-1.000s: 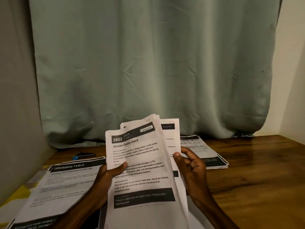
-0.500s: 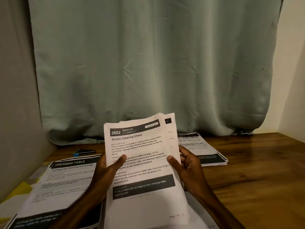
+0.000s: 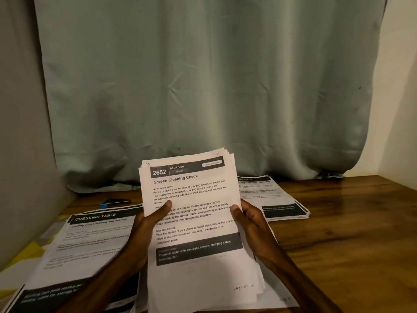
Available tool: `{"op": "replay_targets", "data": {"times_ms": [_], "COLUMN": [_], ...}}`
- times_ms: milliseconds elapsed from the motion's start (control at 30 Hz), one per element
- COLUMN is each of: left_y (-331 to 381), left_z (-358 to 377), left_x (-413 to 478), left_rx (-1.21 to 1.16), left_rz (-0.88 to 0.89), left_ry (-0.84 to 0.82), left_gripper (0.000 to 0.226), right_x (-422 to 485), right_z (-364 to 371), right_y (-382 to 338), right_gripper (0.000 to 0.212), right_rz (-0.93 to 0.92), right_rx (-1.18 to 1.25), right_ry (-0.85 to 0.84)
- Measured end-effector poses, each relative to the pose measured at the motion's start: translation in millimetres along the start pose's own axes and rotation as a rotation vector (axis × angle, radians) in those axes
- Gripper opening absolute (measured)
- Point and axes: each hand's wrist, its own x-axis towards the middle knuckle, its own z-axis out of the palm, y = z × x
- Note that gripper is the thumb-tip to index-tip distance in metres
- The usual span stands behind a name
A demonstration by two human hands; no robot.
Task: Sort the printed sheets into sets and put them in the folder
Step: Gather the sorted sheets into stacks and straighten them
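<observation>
In the head view, both hands hold one stack of printed sheets [image 3: 191,274] in front of the person, above the near edge of the wooden table [image 3: 349,222]. The long axis of the stack runs away from the person and its far end is tilted up, so the top sheet faces the camera; its heading reads "2652 Bedroom, Screen Cleaning Check".

The left hand [image 3: 146,224] grips the left edge, with the thumb pressed flat on the printed face. The right hand [image 3: 250,220] grips the right edge, with the thumb curled over the border. The other fingers of both hands are behind the paper and I cannot see them.

Two piles lie on the table. The "Dressing Table" pile [image 3: 90,240] is to the left and below the stack, just beside the left hand. The second pile [image 3: 277,199] is further back on the right, beyond the right hand; its heading is too blurred to read fully.

I cannot make out a folder. I judge that the left pile is the easier one to reach.
</observation>
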Motion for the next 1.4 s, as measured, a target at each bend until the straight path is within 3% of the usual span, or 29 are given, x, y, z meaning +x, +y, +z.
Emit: {"op": "replay_targets", "data": {"times_ms": [133, 267, 367, 467, 600, 700, 900, 967, 1033, 1100, 1200, 1267, 1333, 1400], "left_y": [4, 5, 6, 7, 7, 8, 9, 10, 11, 12, 13, 14, 14, 12], "left_z": [0, -1, -4, -6, -8, -9, -9, -9, -9, -10, -13, -14, -14, -14], "left_x": [-3, -2, 1, 1, 4, 4, 3, 2, 1, 1, 3, 3, 3, 3], "left_rx": [-0.085, -0.018, -0.010, -0.024, -0.033, -0.041, -0.051, -0.055, -0.066, -0.077, -0.099, -0.116, -0.129, -0.133], "left_rz": [-0.087, -0.083, -0.068, -0.070, -0.080, -0.085, -0.084, -0.084, -0.089, -0.090, -0.092, -0.089, -0.090, -0.087], "left_ry": [-0.092, -0.107, -0.103, -0.103, -0.096, -0.093, -0.098, -0.108, -0.116, -0.123, -0.133, -0.145, -0.152, -0.152], "left_gripper": [0.037, 0.040, 0.040, 0.042, 0.037, 0.036, 0.038, 0.039, 0.039, 0.040, 0.041, 0.041, 0.041, 0.041], "right_x": [1, -3, 7, 18, 20, 20, 25, 27, 29, 28, 23, 20, 18, 17], "right_z": [0, -4, -26, -56, -76, -77, -86, -91, -91, -82, -62, -57, -58, -60], "right_y": [1, -15, -7, 6, 15, 24, 29, 33, 34, 28, 8, 1, 0, -2], "right_gripper": [0.038, 0.026, 0.041, 0.017, 0.054, 0.072, 0.077, 0.063, 0.037, 0.024, 0.021, 0.030, 0.035, 0.033], "right_rz": [0.007, 0.001, -0.090, -0.007, 0.327, 0.425, 0.454, 0.435, 0.305, 0.113, -0.271, -0.458, -0.511, -0.436], "right_rx": [-0.012, -0.049, -0.471, -0.894, -1.150, -1.228, -1.089, -1.046, -0.888, -0.700, -0.630, -0.585, -0.532, -0.381], "right_ry": [-0.022, 0.036, 0.221, 0.383, 0.323, 0.209, 0.214, 0.198, 0.189, 0.227, 0.377, 0.446, 0.468, 0.448]}}
